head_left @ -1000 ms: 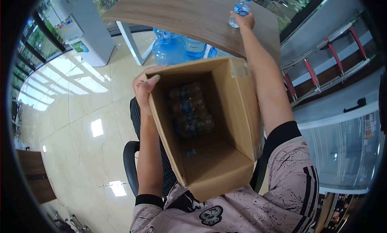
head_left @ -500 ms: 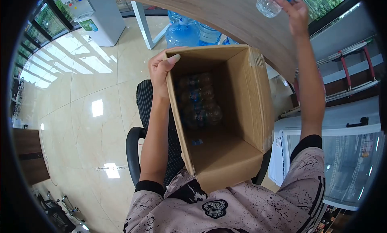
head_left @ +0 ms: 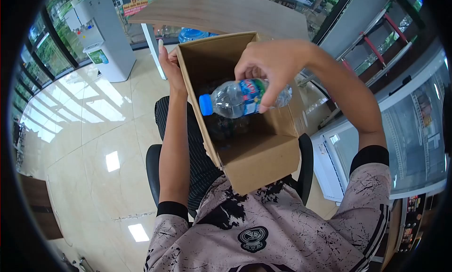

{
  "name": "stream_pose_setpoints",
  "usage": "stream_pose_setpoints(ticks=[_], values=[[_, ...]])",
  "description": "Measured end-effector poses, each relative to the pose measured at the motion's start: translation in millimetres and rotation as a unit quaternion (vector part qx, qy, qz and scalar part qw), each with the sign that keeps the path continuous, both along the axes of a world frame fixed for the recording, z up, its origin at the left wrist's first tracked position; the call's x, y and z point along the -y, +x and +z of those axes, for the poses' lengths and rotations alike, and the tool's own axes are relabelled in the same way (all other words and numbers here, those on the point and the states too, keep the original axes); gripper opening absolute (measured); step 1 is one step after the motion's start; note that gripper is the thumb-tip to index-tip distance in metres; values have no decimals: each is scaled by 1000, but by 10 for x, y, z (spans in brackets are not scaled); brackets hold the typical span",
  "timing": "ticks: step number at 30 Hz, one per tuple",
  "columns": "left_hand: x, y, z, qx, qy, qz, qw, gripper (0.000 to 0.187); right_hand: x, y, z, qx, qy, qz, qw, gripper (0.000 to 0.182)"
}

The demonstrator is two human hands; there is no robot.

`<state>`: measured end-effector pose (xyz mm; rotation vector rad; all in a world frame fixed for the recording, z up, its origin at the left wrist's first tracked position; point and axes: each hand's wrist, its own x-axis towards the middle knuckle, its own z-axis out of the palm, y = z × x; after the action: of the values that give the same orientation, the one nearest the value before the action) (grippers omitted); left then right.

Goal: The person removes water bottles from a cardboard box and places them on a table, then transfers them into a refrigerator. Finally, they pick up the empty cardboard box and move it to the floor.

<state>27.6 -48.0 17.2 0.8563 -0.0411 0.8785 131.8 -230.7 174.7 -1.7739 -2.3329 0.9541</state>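
A clear plastic water bottle (head_left: 230,99) with a blue cap and a blue-green label lies sideways above the cardboard box's opening. My right hand (head_left: 277,67) is closed around its label, the cap pointing left. The open cardboard box (head_left: 263,164) rests on my lap, tilted so that I look into it. At its upper left rim my left hand (head_left: 173,70) grips the wall, thumb raised and the other fingers partly hidden behind the cardboard. Inside, in shadow, more clear bottles (head_left: 226,127) show dimly, mostly covered by the held one.
A wooden table (head_left: 207,13) stands ahead, with a blue water jug (head_left: 192,34) beneath it. A white water dispenser (head_left: 110,55) is at the far left. To the right are a folding ladder (head_left: 373,48) and a glass-topped freezer (head_left: 405,145). Black chair armrests (head_left: 153,166) flank me.
My right hand has brought the bottle from over the table at upper right down to the box opening. My left hand stays on the rim, its thumb now lifted. The view has shifted.
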Motion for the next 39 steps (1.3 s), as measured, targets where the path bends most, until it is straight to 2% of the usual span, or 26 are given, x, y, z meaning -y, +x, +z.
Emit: stream_pose_setpoints(ticks=[4, 7, 9, 11, 13, 15, 16, 18, 19, 21, 23, 25, 27, 30, 31, 33, 37, 39], values=[[-73, 12, -57, 38, 36, -32, 998, 74, -125, -128, -166, 129, -31, 23, 991, 54], [-128, 49, -31, 45, 51, -26, 997, 75, -259, -140, -302, 165, 1, 48, 985, 53], [-174, 53, -59, 43, 52, -12, 998, 75, -313, -160, -362, 184, 1, 39, 982, 52], [-177, 50, -27, 41, 59, -22, 997, 74, -410, -152, -444, 276, -31, -11, 960, 52], [-8, 27, 74, 4, 13, 29, 999, 72, -605, -174, -583, 302, -59, -44, 950, 57], [-127, 81, -52, 21, 44, 11, 999, 72, -825, -173, -878, 408, -111, -28, 906, 62], [-117, 63, -65, 12, 47, 8, 999, 72, -915, -138, -1069, 399, -109, -31, 910, 62], [-94, 24, -53, 33, 64, -9, 997, 75, -1162, 30, -1568, 442, -100, 41, 891, 61], [-86, 14, -13, 25, 74, -8, 997, 75, -1298, 292, -1991, 428, 9, 29, 903, 65], [-20, -22, -6, 44, 52, 55, 996, 78, -1384, 365, -2337, 426, 14, 19, 905, 64], [-42, -78, -44, 16, 32, 31, 999, 81, -1356, 350, -2505, 410, 9, 11, 912, 63], [-40, -106, -45, 13, 85, 48, 995, 90, -1311, 366, -2577, 394, 12, 7, 919, 62], [-122, -78, -136, 2, 69, 48, 996, 89, -1272, 361, -2617, 381, 18, 11, 924, 61], [-423, 5, -379, 95, 91, -85, 988, 83, -1218, 353, -2639, 369, 24, 15, 929, 59], [-376, 12, -361, 93, 87, -84, 988, 83, -1203, 351, -2642, 365, 24, 15, 930, 58], [-226, 18, -255, 6, 50, 32, 998, 83, -1175, 359, -2658, 362, 28, 17, 932, 57], [-210, -1, -223, -2, 70, 22, 997, 84, -1165, 384, -2644, 353, 27, 17, 935, 54], [-58, 7, -85, -35, 59, 87, 994, 78, -1189, 394, -2602, 349, 25, 17, 937, 53]])
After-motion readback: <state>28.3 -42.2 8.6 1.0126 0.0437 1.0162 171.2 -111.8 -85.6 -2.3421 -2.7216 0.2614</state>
